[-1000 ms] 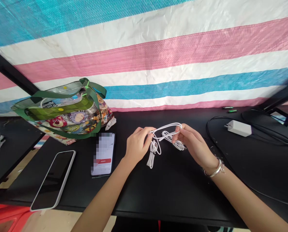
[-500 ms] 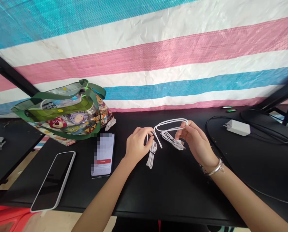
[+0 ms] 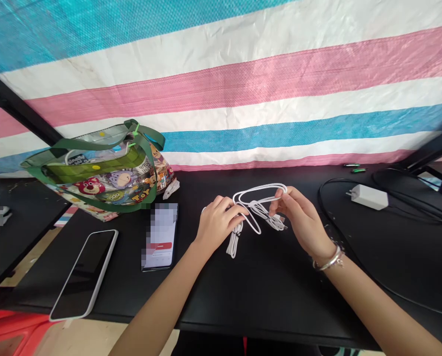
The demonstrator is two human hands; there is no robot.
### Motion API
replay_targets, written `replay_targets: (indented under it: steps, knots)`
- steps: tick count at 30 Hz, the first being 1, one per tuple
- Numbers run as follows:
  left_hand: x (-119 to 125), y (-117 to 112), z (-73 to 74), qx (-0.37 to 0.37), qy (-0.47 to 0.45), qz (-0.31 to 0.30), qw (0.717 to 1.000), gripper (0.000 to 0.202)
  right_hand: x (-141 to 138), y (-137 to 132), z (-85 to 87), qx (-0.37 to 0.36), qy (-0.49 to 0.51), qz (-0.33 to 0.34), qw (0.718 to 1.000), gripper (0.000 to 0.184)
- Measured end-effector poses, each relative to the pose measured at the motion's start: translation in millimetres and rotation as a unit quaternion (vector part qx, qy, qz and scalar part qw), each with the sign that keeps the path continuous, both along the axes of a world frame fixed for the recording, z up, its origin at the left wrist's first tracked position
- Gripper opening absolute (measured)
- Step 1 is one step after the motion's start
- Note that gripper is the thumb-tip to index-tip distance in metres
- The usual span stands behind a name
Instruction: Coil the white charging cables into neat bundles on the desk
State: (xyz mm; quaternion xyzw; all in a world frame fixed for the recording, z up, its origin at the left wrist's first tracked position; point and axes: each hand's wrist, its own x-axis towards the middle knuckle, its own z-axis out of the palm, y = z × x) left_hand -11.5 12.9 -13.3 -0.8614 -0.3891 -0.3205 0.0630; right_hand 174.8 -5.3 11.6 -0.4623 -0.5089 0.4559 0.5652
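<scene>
A white charging cable [image 3: 260,187] is held in loose loops just above the black table. The fingertips of my right hand [image 3: 303,217] pinch the right end of the loops. My left hand [image 3: 217,221] has its fingers closed on the cable's left part, and a loop hangs down beside the fingertips. Under my left fingers lies a tied white cable bundle [image 3: 234,243], its upper end partly hidden. Another tied white cable bundle [image 3: 268,216] with a metal plug rests on the table beneath the held loops, close to my right fingertips.
Left of my hands lie a lit phone [image 3: 161,237] and a white-cased dark phone [image 3: 85,277]. Behind them stands a clear cartoon bag [image 3: 109,183] with green straps. A white charger [image 3: 369,197], a black cable [image 3: 324,222] and small green items [image 3: 358,170] are at the right.
My left hand has shifted slightly right along the held cable, its fingers now further over it. The loops have moved closer together, and a rounded loop hangs lower. My right hand keeps its pinch.
</scene>
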Motion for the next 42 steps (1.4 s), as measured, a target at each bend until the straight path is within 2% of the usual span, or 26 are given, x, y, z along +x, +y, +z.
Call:
replay_targets:
  steps: [5,18,22,30,33,37,42]
  knots:
    - [-0.8,-2.4,3.7,-0.029,-0.051,-0.002,0.998,0.029,1.0,1.3,-2.4,0.006,-0.021,0.001,1.0,0.035]
    - [2.3,-4.3,7.7,0.023,-0.083,-0.01,0.996,0.033,-0.1,-0.2,-2.6,0.018,-0.036,0.029,0.999,0.038]
    - [3.6,-4.9,8.6,0.016,-0.085,-0.012,0.996,0.03,-1.0,-0.8,-0.9,0.018,-0.055,0.049,0.997,0.041]
    - [6.0,-5.4,7.0,-0.038,-0.11,0.002,0.993,0.03,-2.1,-2.8,-0.7,0.014,-0.075,0.093,0.993,0.042]
    - [5.9,-5.4,6.9,-0.065,-0.139,0.014,0.988,0.025,-1.6,-2.1,-1.7,0.008,-0.065,0.094,0.993,0.042]
    - [4.6,-4.8,6.7,-0.136,-0.194,0.031,0.971,0.016,-0.9,-1.7,-1.5,0.001,-0.05,0.088,0.995,0.041]
    - [2.8,-1.1,5.5,-0.211,-0.283,0.037,0.935,0.017,-0.2,-2.2,0.0,-0.01,-0.039,0.073,0.997,0.042]
